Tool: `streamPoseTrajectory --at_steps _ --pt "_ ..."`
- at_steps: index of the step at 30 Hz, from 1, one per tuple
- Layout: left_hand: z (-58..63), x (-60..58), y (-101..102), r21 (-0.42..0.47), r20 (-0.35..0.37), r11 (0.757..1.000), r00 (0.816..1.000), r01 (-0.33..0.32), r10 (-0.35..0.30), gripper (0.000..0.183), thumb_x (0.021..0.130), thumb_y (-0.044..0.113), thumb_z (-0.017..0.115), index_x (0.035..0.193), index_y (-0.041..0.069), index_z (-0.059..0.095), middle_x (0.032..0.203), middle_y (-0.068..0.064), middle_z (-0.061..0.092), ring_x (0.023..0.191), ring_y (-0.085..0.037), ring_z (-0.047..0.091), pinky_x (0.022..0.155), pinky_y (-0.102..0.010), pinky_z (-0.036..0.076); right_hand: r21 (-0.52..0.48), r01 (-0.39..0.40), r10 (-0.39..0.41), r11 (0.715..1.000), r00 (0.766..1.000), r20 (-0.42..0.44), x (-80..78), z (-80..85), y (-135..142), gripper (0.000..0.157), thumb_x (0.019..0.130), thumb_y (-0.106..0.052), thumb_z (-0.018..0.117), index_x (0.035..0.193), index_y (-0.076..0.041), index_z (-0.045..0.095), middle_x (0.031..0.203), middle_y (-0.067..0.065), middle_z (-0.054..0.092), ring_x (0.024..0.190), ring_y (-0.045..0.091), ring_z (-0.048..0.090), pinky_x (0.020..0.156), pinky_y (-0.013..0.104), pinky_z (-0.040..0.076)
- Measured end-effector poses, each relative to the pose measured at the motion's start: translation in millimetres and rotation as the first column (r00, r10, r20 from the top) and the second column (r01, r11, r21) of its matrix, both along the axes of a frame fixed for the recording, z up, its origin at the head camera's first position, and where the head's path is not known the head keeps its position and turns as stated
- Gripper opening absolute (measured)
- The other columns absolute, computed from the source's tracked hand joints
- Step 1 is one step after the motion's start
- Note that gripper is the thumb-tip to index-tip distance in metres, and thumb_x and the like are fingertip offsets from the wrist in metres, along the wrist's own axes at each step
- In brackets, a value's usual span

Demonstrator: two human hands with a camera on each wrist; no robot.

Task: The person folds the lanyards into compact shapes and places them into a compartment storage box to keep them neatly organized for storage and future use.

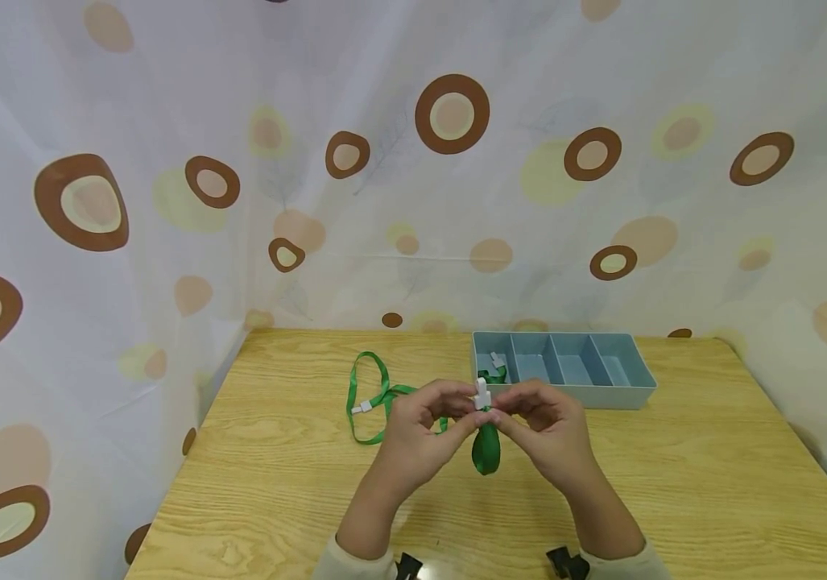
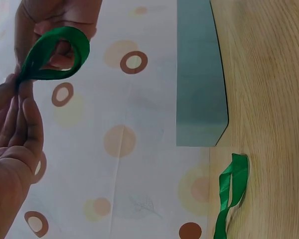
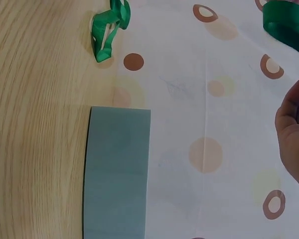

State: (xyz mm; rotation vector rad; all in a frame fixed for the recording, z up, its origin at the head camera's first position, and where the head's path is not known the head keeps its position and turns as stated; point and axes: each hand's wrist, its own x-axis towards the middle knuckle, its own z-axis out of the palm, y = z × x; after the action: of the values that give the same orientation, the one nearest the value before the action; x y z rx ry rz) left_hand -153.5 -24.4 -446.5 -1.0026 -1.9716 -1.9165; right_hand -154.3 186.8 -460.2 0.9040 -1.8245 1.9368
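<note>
Above the table, both hands hold a green lanyard (image 1: pixel 485 453) folded into a narrow hanging loop, its white plastic clip (image 1: pixel 481 393) pointing up. My left hand (image 1: pixel 419 431) pinches the lanyard just below the clip between thumb and fingers. From the other side, my right hand (image 1: pixel 547 431) pinches it at the same spot, the two thumbs meeting. The left wrist view shows the folded band (image 2: pixel 82 47) as a rounded loop out from the fingertips. Only part of the right hand (image 3: pixel 295 132) appears in the right wrist view, beneath the band.
Behind the hands stands a grey-blue box (image 1: pixel 605 396) with several compartments. Its leftmost compartment contains another green lanyard (image 1: pixel 498 375) with a white clip. A loose green lanyard (image 1: pixel 352 391) lies spread on the wooden table (image 1: pixel 268 467) to the left, partly behind the left hand.
</note>
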Motion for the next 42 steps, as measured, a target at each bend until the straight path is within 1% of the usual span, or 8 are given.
streamPoseTrajectory --at_steps 7,11,15,20,24,29,35,42 --pt "0.5 1.7 0.1 -0.085 0.04 0.992 0.994 -0.093 0.097 0.03 0.102 0.014 0.073 0.131 0.008 0.069 0.105 -0.007 0.08 0.097 -0.013 0.076 0.088 -0.033 0.063 -0.008 0.101 -0.101 0.995 0.995 0.019 0.3 -1.0 -1.3 0.016 0.091 0.009 0.078 0.098 0.011 0.063 0.102 -0.005 0.075 0.094 0.012 0.074 0.081 0.021 0.063" --pt "0.9 0.1 0.6 -0.089 0.031 0.987 0.99 -0.133 0.136 0.024 0.103 0.016 0.073 0.127 0.011 0.07 0.104 -0.005 0.078 0.097 -0.013 0.074 0.087 -0.033 0.063 -0.049 0.204 -0.201 0.978 0.978 0.047 0.1 1.9 -4.3 0.018 0.091 0.01 0.078 0.093 0.012 0.061 0.099 -0.004 0.075 0.093 0.011 0.073 0.083 0.02 0.062" --pt "1.6 -0.6 1.4 -0.087 0.025 0.985 0.989 -0.146 0.149 0.019 0.103 0.016 0.073 0.122 0.012 0.073 0.106 -0.003 0.077 0.098 -0.013 0.073 0.087 -0.032 0.063 -0.102 0.253 -0.254 0.962 0.967 0.004 -0.3 3.6 -8.7 0.017 0.088 0.015 0.077 0.089 0.013 0.061 0.096 -0.002 0.075 0.092 0.011 0.074 0.085 0.02 0.061" --pt "3.4 0.6 3.9 -0.088 0.023 0.986 0.99 -0.14 0.142 0.015 0.102 0.013 0.074 0.115 0.01 0.077 0.109 -0.004 0.077 0.097 -0.013 0.073 0.087 -0.032 0.064 -0.123 0.226 -0.234 0.966 0.97 -0.059 -0.5 3.4 -14.5 0.02 0.083 0.027 0.071 0.089 0.01 0.063 0.097 0.0 0.076 0.094 0.01 0.075 0.087 0.02 0.061" --pt "3.0 0.6 5.6 -0.09 0.017 0.986 0.99 -0.141 0.143 0.014 0.1 0.012 0.075 0.114 0.009 0.079 0.109 -0.005 0.078 0.097 -0.013 0.073 0.087 -0.031 0.064 -0.139 0.198 -0.211 0.97 0.974 -0.084 -0.6 3.3 -17.8 0.022 0.082 0.029 0.07 0.09 0.01 0.062 0.098 0.002 0.076 0.094 0.012 0.075 0.088 0.021 0.061" --pt "1.8 0.1 5.5 -0.077 0.033 0.987 0.989 -0.144 0.147 0.012 0.1 0.01 0.076 0.111 0.009 0.081 0.106 -0.004 0.079 0.096 -0.012 0.073 0.086 -0.03 0.064 -0.152 0.158 -0.171 0.976 0.982 -0.082 -0.7 2.4 -19.9 0.022 0.082 0.03 0.07 0.089 0.012 0.06 0.098 0.003 0.076 0.096 0.014 0.075 0.087 0.022 0.062" --pt "1.4 -0.3 4.7 -0.065 0.01 0.984 0.986 -0.163 0.164 0.011 0.099 0.011 0.076 0.108 0.01 0.084 0.099 -0.002 0.078 0.09 -0.012 0.07 0.079 -0.029 0.062 -0.174 0.114 -0.131 0.978 0.987 -0.09 -0.7 1.3 -21.2 0.021 0.082 0.03 0.07 0.088 0.014 0.06 0.095 0.005 0.075 0.098 0.015 0.076 0.087 0.024 0.063" --pt "-0.5 -0.6 3.4 -0.067 0.0 0.991 0.993 -0.115 0.115 0.017 0.1 0.007 0.073 0.114 0.008 0.083 0.103 -0.004 0.08 0.092 -0.012 0.074 0.076 -0.029 0.064 -0.204 0.083 -0.102 0.975 0.991 -0.086 0.1 1.6 -21.8 0.018 0.083 0.029 0.071 0.086 0.014 0.061 0.093 0.006 0.077 0.098 0.017 0.077 0.086 0.025 0.064"
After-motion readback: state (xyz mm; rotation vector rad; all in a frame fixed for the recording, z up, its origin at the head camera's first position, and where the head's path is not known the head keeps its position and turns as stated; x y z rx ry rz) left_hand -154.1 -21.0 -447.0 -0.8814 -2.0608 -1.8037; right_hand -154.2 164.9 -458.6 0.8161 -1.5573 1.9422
